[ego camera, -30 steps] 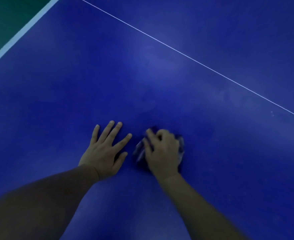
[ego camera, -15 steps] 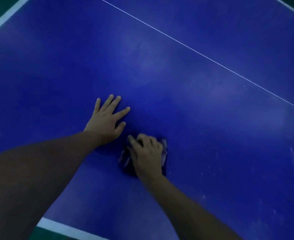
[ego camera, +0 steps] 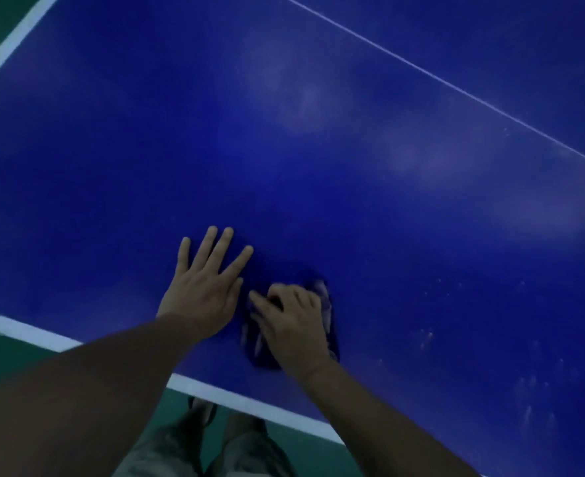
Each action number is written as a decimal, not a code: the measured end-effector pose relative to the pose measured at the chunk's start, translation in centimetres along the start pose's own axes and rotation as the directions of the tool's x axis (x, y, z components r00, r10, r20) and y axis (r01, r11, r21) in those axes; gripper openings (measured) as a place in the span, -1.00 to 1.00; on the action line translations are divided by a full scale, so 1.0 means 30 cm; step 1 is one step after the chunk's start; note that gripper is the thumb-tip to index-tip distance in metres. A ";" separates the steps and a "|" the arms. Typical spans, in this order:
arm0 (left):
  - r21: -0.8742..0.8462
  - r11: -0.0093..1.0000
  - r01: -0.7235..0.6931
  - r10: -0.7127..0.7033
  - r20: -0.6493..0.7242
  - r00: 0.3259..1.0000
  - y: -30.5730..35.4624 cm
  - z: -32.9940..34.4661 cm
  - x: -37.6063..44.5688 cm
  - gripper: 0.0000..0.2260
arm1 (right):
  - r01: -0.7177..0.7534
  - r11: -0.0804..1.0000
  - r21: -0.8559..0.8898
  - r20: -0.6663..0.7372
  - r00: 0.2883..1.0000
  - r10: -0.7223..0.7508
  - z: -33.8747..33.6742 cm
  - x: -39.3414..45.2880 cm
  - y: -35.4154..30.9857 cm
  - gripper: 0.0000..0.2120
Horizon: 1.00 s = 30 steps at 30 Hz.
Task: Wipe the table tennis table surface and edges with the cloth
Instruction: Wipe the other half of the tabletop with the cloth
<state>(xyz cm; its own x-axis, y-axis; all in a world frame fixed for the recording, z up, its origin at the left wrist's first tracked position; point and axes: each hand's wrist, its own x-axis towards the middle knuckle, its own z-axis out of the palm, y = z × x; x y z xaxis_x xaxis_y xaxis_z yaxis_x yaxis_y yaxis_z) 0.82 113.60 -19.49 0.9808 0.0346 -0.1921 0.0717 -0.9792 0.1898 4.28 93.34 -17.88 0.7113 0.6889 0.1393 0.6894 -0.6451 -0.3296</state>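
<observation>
Cloth point(ego camera: 325, 304), dark blue and crumpled into a wad, lies on the blue table point(ego camera: 318, 166) near its near edge, and I can see only its fringes poking out around the right hand point(ego camera: 293, 325). That hand sits on top of the wad with its fingers curled over the fabric, gripping it and pressing it against the surface. Just beside it, to the left and not touching the cloth as far as I can tell, the left hand point(ego camera: 203, 287) lies flat on the table, palm down, fingers straight and spread apart. Both forearms reach in from the bottom of the view. I see a white border stripe point(ego camera: 236, 397) running along the near edge below the hands, another white stripe point(ego camera: 12, 49) along the side edge at upper left, and a thin white line point(ego camera: 456, 89) crossing the surface diagonally at upper right. Pale smudges and small light flecks mark the blue surface to the right of the cloth. Below the near edge, over a green floor point(ego camera: 2, 352), the person's legs in light shorts point(ego camera: 181, 449) show.
</observation>
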 end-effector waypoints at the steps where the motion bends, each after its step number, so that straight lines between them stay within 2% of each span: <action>1: 0.009 1.000 0.005 -0.005 0.005 1.000 -0.001 0.000 0.002 -0.47 | 0.103 0.995 0.001 0.029 0.994 -0.103 -0.004 -0.065 -0.007 -0.73; 4: 0.006 1.000 0.012 -0.012 0.028 1.000 0.005 0.002 0.001 -0.47 | 0.338 0.940 -0.033 0.126 0.935 -0.332 -0.072 -0.125 0.088 -0.72; 5: 0.002 1.000 0.011 -0.011 0.028 1.000 0.007 0.003 0.002 -0.47 | 0.362 0.930 -0.062 0.131 0.927 -0.352 -0.093 -0.115 0.124 -0.74; 6: -0.010 1.000 0.010 -0.009 0.025 1.000 0.007 0.002 0.003 -0.47 | 0.324 0.943 -0.082 0.112 0.943 -0.314 -0.109 -0.095 0.146 -0.74; 7: -0.029 1.000 0.002 -0.001 0.021 1.000 0.008 -0.001 0.004 -0.47 | 0.212 0.973 -0.094 0.078 0.976 -0.205 -0.112 -0.074 0.146 -0.74; 8: -0.047 0.999 -0.005 0.006 0.015 1.000 0.008 -0.005 0.004 -0.47 | 0.040 0.994 -0.099 0.030 0.999 -0.037 -0.100 -0.053 0.120 -0.72; 10: -0.068 0.998 -0.004 0.004 0.001 1.000 0.004 -0.012 0.006 -0.46 | -0.270 0.960 -0.073 -0.072 0.962 0.265 -0.047 -0.033 0.003 -0.68; 11: -0.076 0.997 -0.003 0.003 0.000 1.000 0.004 -0.015 0.008 -0.46 | -0.318 0.946 -0.058 -0.080 0.946 0.313 -0.014 -0.041 -0.064 -0.67; 12: -0.078 0.997 -0.010 0.010 0.002 1.000 0.003 -0.020 0.006 -0.47 | -0.301 0.952 -0.047 -0.059 0.953 0.298 0.015 -0.066 -0.122 -0.67; 14: -0.072 0.997 -0.029 0.030 0.003 1.000 -0.001 -0.024 0.003 -0.46 | -0.177 0.984 -0.018 0.005 0.984 0.177 0.038 -0.152 -0.187 -0.69; 17: -0.072 0.996 -0.054 0.054 -0.001 0.999 -0.006 -0.023 -0.002 -0.45 | -0.048 0.999 -0.019 0.052 0.997 0.049 -0.028 -0.273 -0.135 -0.71; 20: -0.082 0.995 -0.055 0.054 -0.017 0.998 -0.010 -0.016 -0.004 -0.46 | -0.097 0.990 -0.105 0.088 0.990 0.106 -0.107 -0.273 -0.035 -0.73; 23: -0.096 0.994 -0.056 0.055 -0.012 0.998 -0.010 -0.017 0.007 -0.45 | -0.352 0.923 -0.154 0.060 0.929 0.364 -0.109 -0.199 -0.019 -0.72; 24: -0.094 0.994 -0.054 0.053 -0.011 0.999 -0.009 -0.018 0.008 -0.45 | -0.396 0.904 -0.161 0.055 0.911 0.409 -0.097 -0.195 -0.048 -0.70; 26: -0.079 0.996 -0.049 0.050 0.002 0.999 -0.014 -0.017 0.009 -0.45 | -0.335 0.932 -0.139 0.088 0.933 0.349 -0.067 -0.232 -0.122 -0.67; 28: -0.050 0.998 -0.033 0.034 0.007 0.999 -0.009 -0.020 0.006 -0.44 | -0.185 0.977 -0.110 0.108 0.975 0.196 -0.070 -0.312 -0.159 -0.65; 30: -0.011 1.000 -0.003 0.003 0.008 1.000 0.015 -0.022 -0.006 -0.45 | -0.132 0.982 -0.134 0.099 0.984 0.146 -0.099 -0.375 -0.103 -0.68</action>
<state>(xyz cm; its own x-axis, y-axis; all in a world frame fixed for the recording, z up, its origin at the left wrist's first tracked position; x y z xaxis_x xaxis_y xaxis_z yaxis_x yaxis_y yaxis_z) 0.80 113.28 -18.74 0.9796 0.0305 -0.1988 0.0713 -0.9769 0.2013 -5.45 86.61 -15.65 0.7873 0.6166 -0.0039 0.6013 -0.7691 -0.2168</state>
